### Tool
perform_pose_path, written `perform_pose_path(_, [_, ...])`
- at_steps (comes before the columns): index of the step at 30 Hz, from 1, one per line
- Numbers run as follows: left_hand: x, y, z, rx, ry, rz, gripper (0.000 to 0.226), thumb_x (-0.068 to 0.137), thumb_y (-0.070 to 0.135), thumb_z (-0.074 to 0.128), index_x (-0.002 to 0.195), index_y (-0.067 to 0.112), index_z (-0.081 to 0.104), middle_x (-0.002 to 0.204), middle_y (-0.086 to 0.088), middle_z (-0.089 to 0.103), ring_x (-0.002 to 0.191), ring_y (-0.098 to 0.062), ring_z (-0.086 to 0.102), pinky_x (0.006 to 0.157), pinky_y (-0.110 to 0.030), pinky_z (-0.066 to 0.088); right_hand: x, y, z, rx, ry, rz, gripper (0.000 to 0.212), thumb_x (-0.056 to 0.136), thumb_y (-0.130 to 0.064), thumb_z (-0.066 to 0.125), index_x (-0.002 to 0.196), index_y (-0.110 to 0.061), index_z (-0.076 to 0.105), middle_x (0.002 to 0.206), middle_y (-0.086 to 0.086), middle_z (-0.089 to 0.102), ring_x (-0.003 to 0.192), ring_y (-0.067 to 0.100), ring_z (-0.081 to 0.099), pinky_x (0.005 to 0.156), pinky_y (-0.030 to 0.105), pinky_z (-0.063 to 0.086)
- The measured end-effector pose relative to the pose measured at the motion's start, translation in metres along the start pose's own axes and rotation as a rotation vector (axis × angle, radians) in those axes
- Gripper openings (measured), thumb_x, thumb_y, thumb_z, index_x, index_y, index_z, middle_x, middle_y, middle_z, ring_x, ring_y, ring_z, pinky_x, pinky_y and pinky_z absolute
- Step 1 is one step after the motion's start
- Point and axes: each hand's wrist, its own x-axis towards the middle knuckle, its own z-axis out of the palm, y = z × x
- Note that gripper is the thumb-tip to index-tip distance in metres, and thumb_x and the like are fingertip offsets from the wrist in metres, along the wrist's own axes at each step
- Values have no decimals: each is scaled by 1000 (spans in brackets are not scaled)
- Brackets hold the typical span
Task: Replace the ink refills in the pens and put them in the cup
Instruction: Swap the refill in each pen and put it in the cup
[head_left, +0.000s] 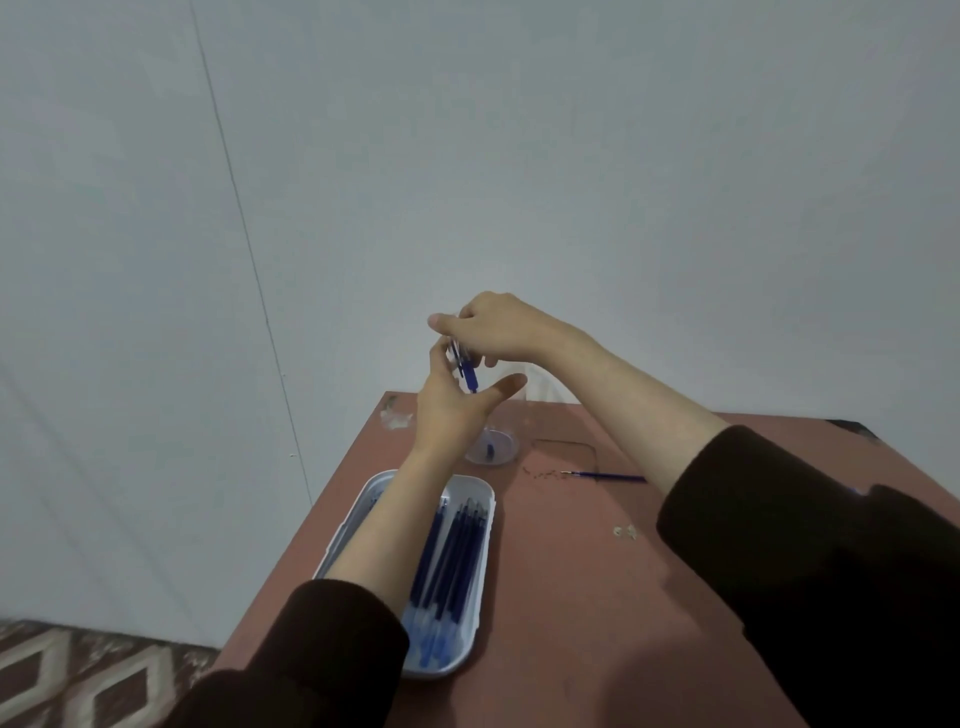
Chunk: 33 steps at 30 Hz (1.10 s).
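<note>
My right hand (498, 325) is raised above the far end of the table and pinches a blue pen (466, 366) that points down. Just beneath it, my left hand (457, 405) has its fingers up against the pen and its thumb spread out to the right. Below both hands stands a clear plastic cup (496, 447) with a small blue piece at its bottom. A white oblong tray (467, 660) near the table's left edge holds several blue refills (457, 551), partly hidden by my left forearm. One loose blue refill (608, 475) lies on the table to the right of the cup.
The reddish-brown table (571, 597) stands against a plain grey wall. Small scraps lie on it near the far left corner (397, 418) and at the middle right (623, 531). A thin dark wire (569, 443) curves beside the cup. Patterned floor (78, 675) shows at the lower left.
</note>
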Motion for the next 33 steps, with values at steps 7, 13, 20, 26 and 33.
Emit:
perform_pose_path(7, [-5,5,-3,28,-55,-35,98,78,34,76,151,23,12,147,1,38,135,-15,37,91,-21,31,-7,4,-6,95,72,-53,45,97,-44,43,101,-6,66,98,5,66,81,17,56,71,26,43])
perform_pose_path(13, [-33,20,-10,152,274,61,87,78,33,74,148,19,23,150,-6,32,137,-23,32,112,-43,29,-34,25,-16,237,340,-133,27,94,-37,51,110,-21,65,109,-1,63,101,12,56,87,27,43])
perform_pose_path(20, [-89,22,31,215,189,337,30,82,13,63,112,18,59,111,-1,53,104,-22,50,93,-37,41,-110,85,-22,150,314,26,9,89,-31,58,89,-29,67,82,-10,62,81,11,59,75,26,47])
perform_pose_path(26, [-112,10,79,162,-74,269,25,83,7,62,105,20,63,105,0,55,84,-10,56,86,-38,48,-162,142,-31,-244,101,342,10,84,-30,64,80,-21,64,89,0,67,87,20,61,71,29,43])
perform_pose_path(33, [-116,-1,92,201,-210,264,25,84,6,61,104,21,66,102,5,61,73,0,55,77,-23,46,-185,167,-29,-416,-34,466,34,82,-42,66,68,-15,52,70,-1,54,75,22,56,68,30,39])
